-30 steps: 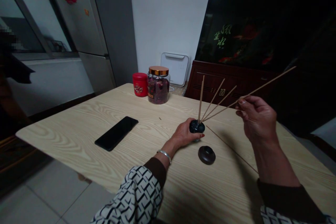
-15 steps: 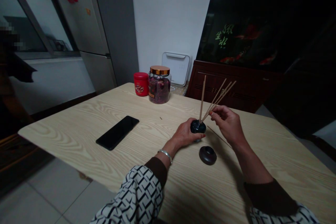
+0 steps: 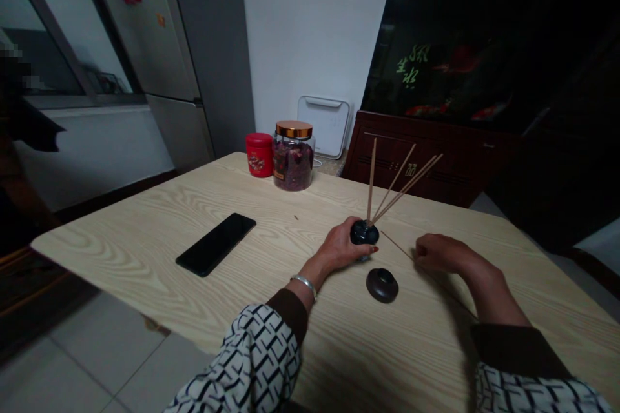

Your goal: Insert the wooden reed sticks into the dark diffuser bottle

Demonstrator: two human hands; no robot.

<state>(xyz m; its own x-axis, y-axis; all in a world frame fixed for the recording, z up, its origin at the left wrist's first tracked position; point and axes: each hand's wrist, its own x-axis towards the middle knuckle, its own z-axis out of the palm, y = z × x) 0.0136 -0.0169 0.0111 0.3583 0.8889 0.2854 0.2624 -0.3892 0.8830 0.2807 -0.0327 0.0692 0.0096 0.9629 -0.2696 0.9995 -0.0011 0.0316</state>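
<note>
My left hand (image 3: 341, 246) is wrapped round a small dark round holder (image 3: 363, 232) on the wooden table (image 3: 145, 245). Several thin wooden sticks (image 3: 394, 188) stand fanned out in the holder. My right hand (image 3: 436, 253) rests low on the table to the holder's right, fingers closed over a loose stick (image 3: 398, 245) that lies flat there. A dark round lid (image 3: 382, 284) lies just in front of the holder, between my hands.
A black phone (image 3: 216, 244) lies to the left. At the far edge stand a red tin (image 3: 259, 154) and a glass jar (image 3: 293, 155) with a copper lid. Behind the table are a dark wooden cabinet (image 3: 436, 155), a fridge (image 3: 194, 51) and a white box (image 3: 323, 117).
My right hand put a long stick into the holder, let it go, then dropped to the table onto the loose stick. My left hand stayed on the holder.
</note>
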